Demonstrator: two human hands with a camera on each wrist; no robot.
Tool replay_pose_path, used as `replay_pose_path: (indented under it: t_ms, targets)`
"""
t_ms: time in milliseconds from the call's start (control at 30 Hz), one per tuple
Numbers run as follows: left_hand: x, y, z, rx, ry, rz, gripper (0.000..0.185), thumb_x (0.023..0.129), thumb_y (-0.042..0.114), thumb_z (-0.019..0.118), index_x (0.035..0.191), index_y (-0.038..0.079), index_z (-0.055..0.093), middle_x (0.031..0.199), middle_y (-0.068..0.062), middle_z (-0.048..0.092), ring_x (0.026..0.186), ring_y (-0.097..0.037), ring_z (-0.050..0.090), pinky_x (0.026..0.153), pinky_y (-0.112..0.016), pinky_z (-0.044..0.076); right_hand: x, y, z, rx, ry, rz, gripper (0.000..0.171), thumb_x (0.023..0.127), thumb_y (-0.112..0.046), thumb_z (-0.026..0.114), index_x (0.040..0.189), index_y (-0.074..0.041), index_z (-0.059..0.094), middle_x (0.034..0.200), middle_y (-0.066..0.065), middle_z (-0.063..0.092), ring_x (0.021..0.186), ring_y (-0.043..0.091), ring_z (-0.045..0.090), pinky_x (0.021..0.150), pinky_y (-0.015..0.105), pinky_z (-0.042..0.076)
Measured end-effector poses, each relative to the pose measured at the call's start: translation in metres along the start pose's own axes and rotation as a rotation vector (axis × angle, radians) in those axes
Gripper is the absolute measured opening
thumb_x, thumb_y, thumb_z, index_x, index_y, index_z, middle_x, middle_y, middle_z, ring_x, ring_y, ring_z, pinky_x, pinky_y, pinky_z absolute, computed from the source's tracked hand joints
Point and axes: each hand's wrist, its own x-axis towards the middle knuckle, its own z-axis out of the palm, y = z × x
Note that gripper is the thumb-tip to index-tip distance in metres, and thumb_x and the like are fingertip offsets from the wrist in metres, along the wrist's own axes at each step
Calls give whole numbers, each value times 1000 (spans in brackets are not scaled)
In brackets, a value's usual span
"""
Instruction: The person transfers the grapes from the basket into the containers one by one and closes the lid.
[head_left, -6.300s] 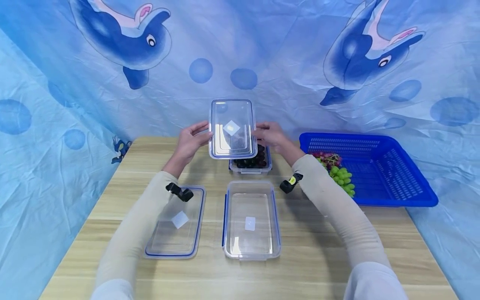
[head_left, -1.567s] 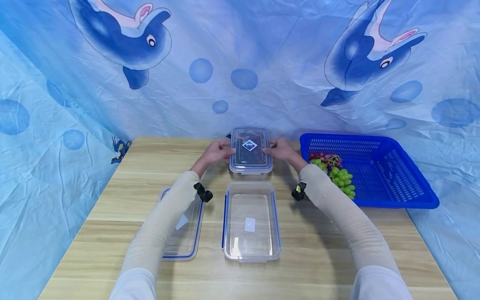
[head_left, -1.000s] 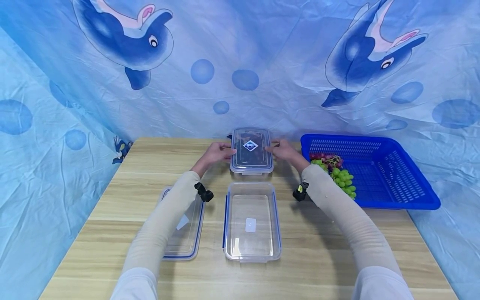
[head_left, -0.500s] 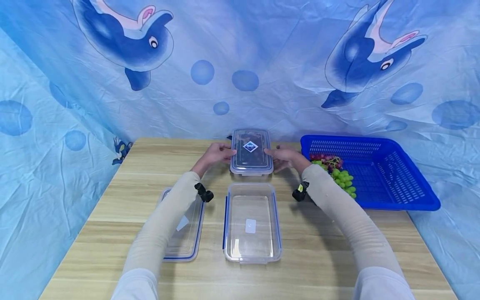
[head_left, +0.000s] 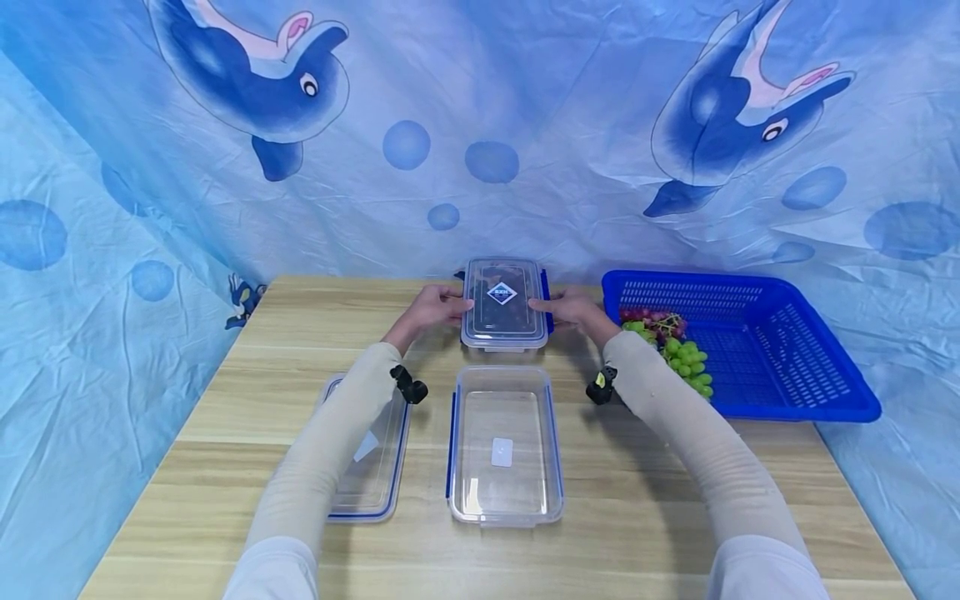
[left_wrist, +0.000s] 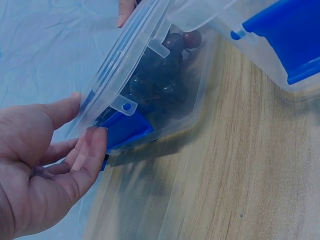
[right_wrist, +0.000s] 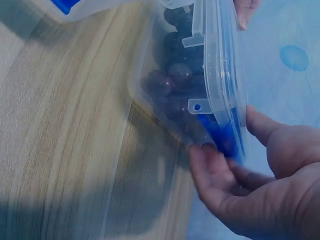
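Lidded box of dark grapes (head_left: 503,304) sits at the table's (head_left: 225,400) far edge, tight to the backdrop. Our left hand (head_left: 431,306) pinches its left blue clip (left_wrist: 125,129), thumb on the lid edge. Our right hand (head_left: 567,307) pinches the right clip (right_wrist: 220,135). Empty box (head_left: 504,446) just nearer; spare lid (head_left: 375,475) left; blue basket (head_left: 780,350) right. Bare wood either side.

blue basket (head_left: 780,350), green grapes (head_left: 686,360), dolphin-print cloth (head_left: 247,67)
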Motion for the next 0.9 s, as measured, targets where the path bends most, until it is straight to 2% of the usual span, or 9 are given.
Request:
replay_pose_path:
  t_ms: [100, 233, 467, 567, 667, 767, 800, 833, 900]
  targets:
    - [0, 1, 0, -3, 2, -5, 54, 98, 13, 70, 140, -13, 50, 125, -33, 65, 90, -26, 73, 99, -52, 57, 0, 0, 3, -9, 58, -72, 53, 96, -23, 74, 136, 9, 58, 128, 28, 66, 112, 39, 69, 98, 52, 58]
    - [0, 1, 0, 3, 4, -11, 51, 98, 13, 70, 139, -12, 52, 125, -32, 65, 88, -25, 73, 99, -53, 57, -2, -1, 6, -95, 119, -143, 50, 95, -19, 76, 131, 11, 62, 119, 30, 69, 101, 41, 72, 93, 52, 60]
    - [0, 2, 1, -2, 0, -13, 48, 99, 11, 69, 138, -12, 53, 123, -33, 65, 82, -21, 72, 99, -53, 57, -1, -2, 6, -273, 172, -176, 48, 95, -23, 75, 128, 10, 65, 110, 28, 72, 86, 32, 77, 89, 52, 61]
    - [0, 2, 1, 7, -4, -6, 50, 99, 13, 69, 139, -12, 52, 125, -33, 64, 92, -32, 73, 99, -53, 57, -1, -4, 6, -302, 182, -173, 44, 96, -23, 74, 125, 9, 67, 109, 27, 73, 85, 32, 77, 87, 51, 62]
    - [-1, 0, -1, 58, 6, 2, 58, 99, 21, 70, 143, -10, 49, 132, -30, 62, 110, -39, 68, 102, -51, 56, -1, -5, 7, -348, 196, -173, 41, 97, -25, 74, 120, 8, 71, 105, 25, 75, 85, 33, 77, 85, 50, 63]
    - [-3, -2, -4, 88, 47, -33, 70, 97, 35, 71, 148, -5, 45, 134, -21, 60, 116, -34, 62, 105, -48, 54, -1, -5, 8, -396, 207, -178, 38, 97, -28, 73, 114, 6, 74, 101, 23, 76, 83, 33, 77, 82, 49, 63]
    - [-3, -3, -4, 64, 57, -57, 74, 96, 39, 72, 150, -4, 43, 131, -17, 60, 112, -30, 61, 104, -46, 53, -1, -5, 8, -401, 205, -180, 37, 97, -28, 73, 114, 6, 74, 101, 23, 76, 81, 32, 77, 82, 49, 63]
    - [-2, -4, -4, 29, 61, -82, 79, 95, 42, 73, 152, -3, 40, 118, -12, 63, 99, -25, 62, 96, -41, 57, -1, -5, 8, -396, 201, -182, 37, 97, -27, 73, 113, 6, 74, 101, 23, 76, 79, 31, 77, 81, 49, 64]
    - [-2, -5, -3, -48, 63, -136, 87, 94, 47, 73, 155, -1, 35, 115, -8, 58, 99, -20, 57, 98, -39, 56, -1, -4, 7, -377, 199, -183, 36, 97, -26, 74, 113, 6, 74, 100, 23, 76, 75, 29, 77, 80, 48, 64]
